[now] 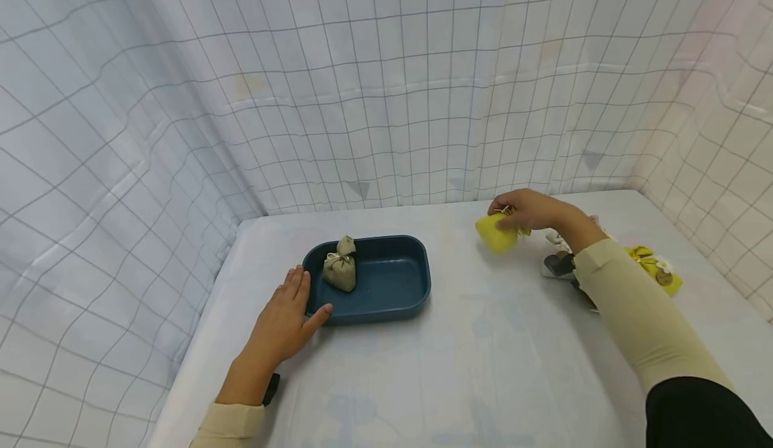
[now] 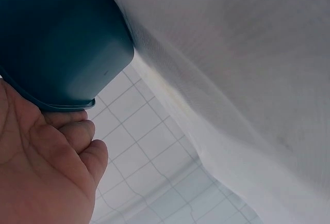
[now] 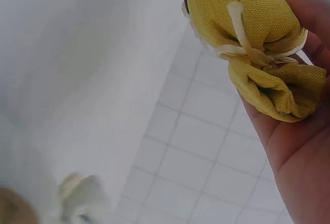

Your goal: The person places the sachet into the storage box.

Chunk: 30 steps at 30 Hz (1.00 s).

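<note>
The right hand's fingers are clamped on a yellow bag, well to the right of the tray and not yet in it. The left hand's straight fingers lie close together, thumb apart, along the tray, a green bag inside just beside them. It looks early: one bag in, one in hand, with a second yellow bag and a partly hidden pile left, rightward of the right fingers.

I have a white-covered table before me, a blue tray standing on it. Well right of the tray — partly hidden — lie a grey-and-white object and, farther from the tray, a yellow pouch.
</note>
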### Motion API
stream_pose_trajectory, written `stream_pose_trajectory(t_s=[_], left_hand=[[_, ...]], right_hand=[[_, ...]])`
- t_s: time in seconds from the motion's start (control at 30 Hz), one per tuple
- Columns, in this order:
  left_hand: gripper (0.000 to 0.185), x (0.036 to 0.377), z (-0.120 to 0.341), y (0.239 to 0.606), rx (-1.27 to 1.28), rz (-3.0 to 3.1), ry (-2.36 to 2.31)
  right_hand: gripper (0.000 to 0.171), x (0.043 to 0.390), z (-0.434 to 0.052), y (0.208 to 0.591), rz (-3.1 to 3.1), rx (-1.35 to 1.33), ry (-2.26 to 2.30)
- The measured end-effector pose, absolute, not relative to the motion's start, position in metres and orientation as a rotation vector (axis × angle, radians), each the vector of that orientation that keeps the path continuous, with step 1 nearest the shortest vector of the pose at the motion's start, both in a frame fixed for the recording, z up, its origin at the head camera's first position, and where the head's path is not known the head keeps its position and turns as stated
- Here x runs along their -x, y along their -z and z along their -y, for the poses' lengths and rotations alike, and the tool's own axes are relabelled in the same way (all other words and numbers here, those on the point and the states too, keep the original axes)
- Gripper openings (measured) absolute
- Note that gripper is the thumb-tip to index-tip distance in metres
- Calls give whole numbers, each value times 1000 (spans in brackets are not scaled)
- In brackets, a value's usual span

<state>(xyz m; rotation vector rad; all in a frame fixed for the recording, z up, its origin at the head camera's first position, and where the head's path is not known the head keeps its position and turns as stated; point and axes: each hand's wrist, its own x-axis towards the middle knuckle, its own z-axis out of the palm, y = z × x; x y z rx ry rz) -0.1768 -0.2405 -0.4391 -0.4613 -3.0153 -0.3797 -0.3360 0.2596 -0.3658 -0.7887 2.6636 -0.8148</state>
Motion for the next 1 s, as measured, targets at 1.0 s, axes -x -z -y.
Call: stream_pose_trajectory(t_s=[1.0], left_hand=[[93,179,242,443,447,3019,371]], right_hand=[[18,342,-126,294,-2538,1161,457]])
